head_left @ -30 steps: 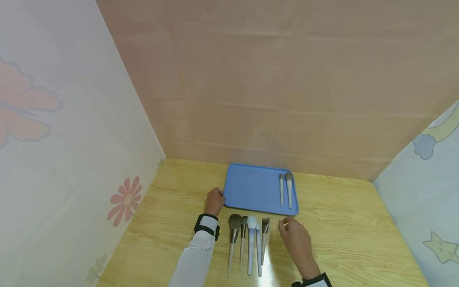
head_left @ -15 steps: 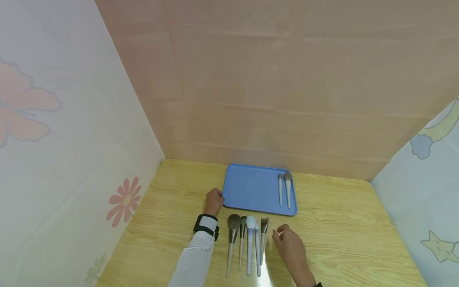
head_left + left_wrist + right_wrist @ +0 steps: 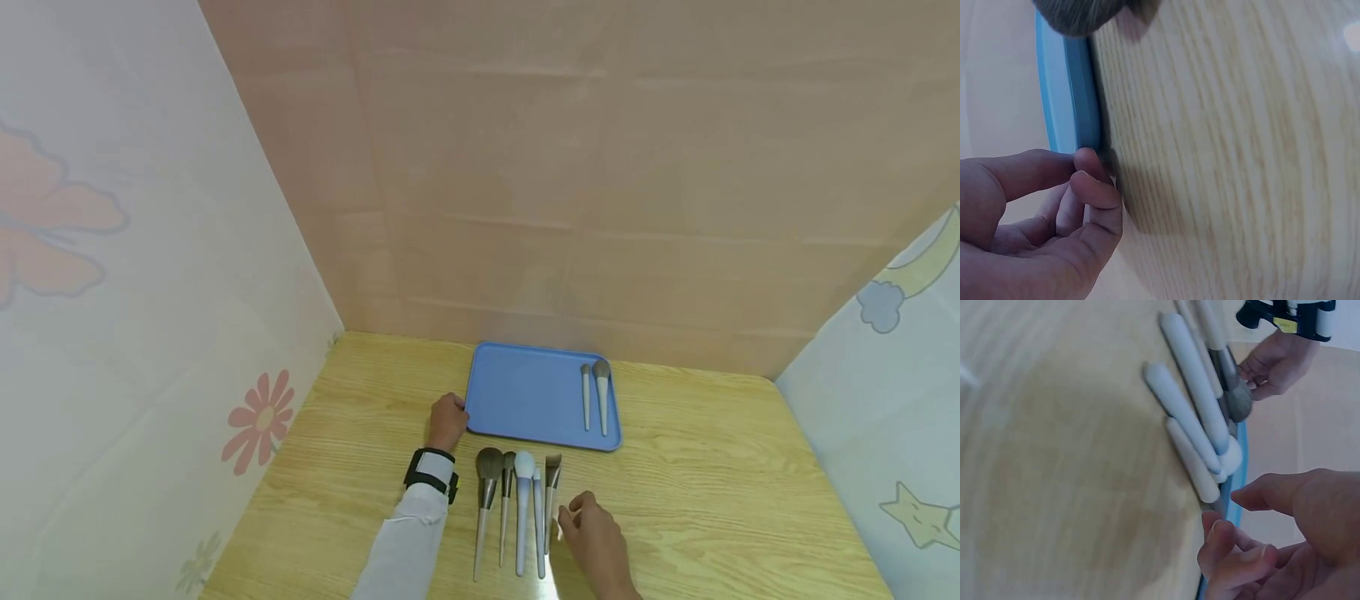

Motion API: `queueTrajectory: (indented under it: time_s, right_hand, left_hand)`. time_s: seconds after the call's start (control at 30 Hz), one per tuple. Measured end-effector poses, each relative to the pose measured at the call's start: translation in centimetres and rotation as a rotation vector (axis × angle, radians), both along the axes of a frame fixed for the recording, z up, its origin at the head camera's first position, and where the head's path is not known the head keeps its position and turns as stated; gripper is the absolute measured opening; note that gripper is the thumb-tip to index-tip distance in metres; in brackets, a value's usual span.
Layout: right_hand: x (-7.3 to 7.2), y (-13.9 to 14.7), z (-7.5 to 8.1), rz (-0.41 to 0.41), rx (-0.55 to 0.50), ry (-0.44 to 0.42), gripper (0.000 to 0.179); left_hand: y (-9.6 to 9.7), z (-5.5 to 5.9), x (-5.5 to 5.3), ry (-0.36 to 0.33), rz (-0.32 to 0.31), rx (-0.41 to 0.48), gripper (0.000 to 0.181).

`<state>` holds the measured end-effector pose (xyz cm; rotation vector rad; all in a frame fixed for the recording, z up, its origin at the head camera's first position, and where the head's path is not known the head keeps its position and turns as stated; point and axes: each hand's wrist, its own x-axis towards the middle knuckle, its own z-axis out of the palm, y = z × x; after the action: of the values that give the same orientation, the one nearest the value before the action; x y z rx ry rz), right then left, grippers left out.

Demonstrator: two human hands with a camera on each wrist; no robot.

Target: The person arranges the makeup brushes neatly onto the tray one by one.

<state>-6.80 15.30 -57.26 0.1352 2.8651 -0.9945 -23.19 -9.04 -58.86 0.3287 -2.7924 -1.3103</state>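
Note:
My left hand point(image 3: 447, 423) pinches the near left corner of a blue tray point(image 3: 517, 392), thumb and fingertips meeting at its rim in the left wrist view. Two makeup brushes with grey bristles, a small one point(image 3: 587, 400) and a larger one point(image 3: 603, 396), lie at the tray's right side. Several more makeup brushes lie in a row in front of it. My right hand point(image 3: 595, 540) is beside the rightmost of these, a flat-headed brush point(image 3: 552, 500). Its thumb and fingers are bent and spread apart, with nothing held between them.
In the row, from the left, lie a big dark powder brush point(image 3: 489, 471), a thin dark brush point(image 3: 507, 483), a white-headed brush point(image 3: 524, 500) and a slim white brush point(image 3: 538, 517). A brown sheet point(image 3: 525, 208) stands behind the wooden table point(image 3: 712, 467).
My right hand has moved back toward the table's front and to the left, closer to the flat-headed brush's handle. The left hand and tray stay in place.

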Motion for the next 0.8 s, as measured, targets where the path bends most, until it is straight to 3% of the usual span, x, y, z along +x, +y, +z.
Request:
queueTrajectory:
  time_s: [0.27, 0.5, 0.8]
  right_hand:
    - [1.2, -0.7, -1.0, -0.004, 0.008, 0.001, 0.023]
    - [1.8, -1.2, -1.7, -0.004, -0.022, -0.074, 0.024]
    - [2.0, -1.6, -2.1, -0.01, -0.03, -0.042, 0.023]
  left_hand:
    - [0.0, -0.5, -0.2, 0.026, -0.001, -0.004, 0.013]
    - [0.0, -0.6, -0.2, 0.029, 0.007, 0.002, 0.012]
    - [0.0, -0.7, -0.1, 0.01, 0.009, 0.01, 0.012]
